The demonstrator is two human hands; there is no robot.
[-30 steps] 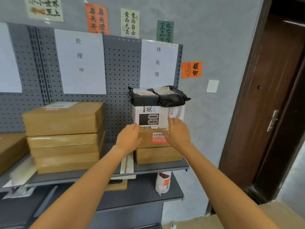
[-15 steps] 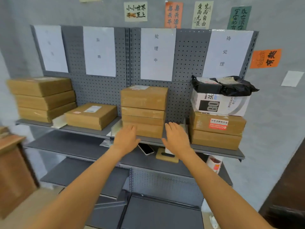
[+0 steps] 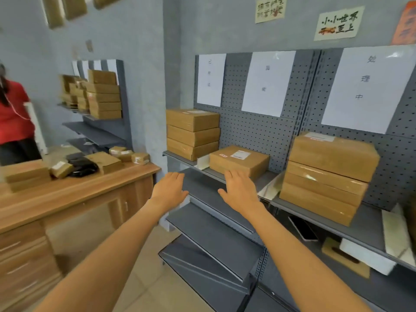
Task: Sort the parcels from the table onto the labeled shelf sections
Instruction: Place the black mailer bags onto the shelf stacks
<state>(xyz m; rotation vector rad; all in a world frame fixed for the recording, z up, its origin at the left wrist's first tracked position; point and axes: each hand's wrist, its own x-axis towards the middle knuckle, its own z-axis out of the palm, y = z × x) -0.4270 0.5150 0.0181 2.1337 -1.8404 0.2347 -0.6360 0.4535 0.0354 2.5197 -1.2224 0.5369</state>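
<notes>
Left hand point(image 3: 169, 190) and right hand point(image 3: 239, 192) both held out flat, fingers straight and spread, holding nothing, in open air in front of shelf point(image 3: 225, 197) edge

Parcels point(image 3: 87, 164) sit on table point(image 3: 74, 194) at left, near its far edge, well apart from hands

On shelf: stack of three boxes point(image 3: 192, 134) at left end, single box point(image 3: 238, 161) just beyond right hand, taller stack point(image 3: 328, 176) to right

Bare floor point(image 3: 144, 287) between table and shelf

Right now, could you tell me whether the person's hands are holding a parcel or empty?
Empty. The left hand and right hand are spread flat with straight fingers, nothing in either grip; parcels remain on the wooden table.
</notes>
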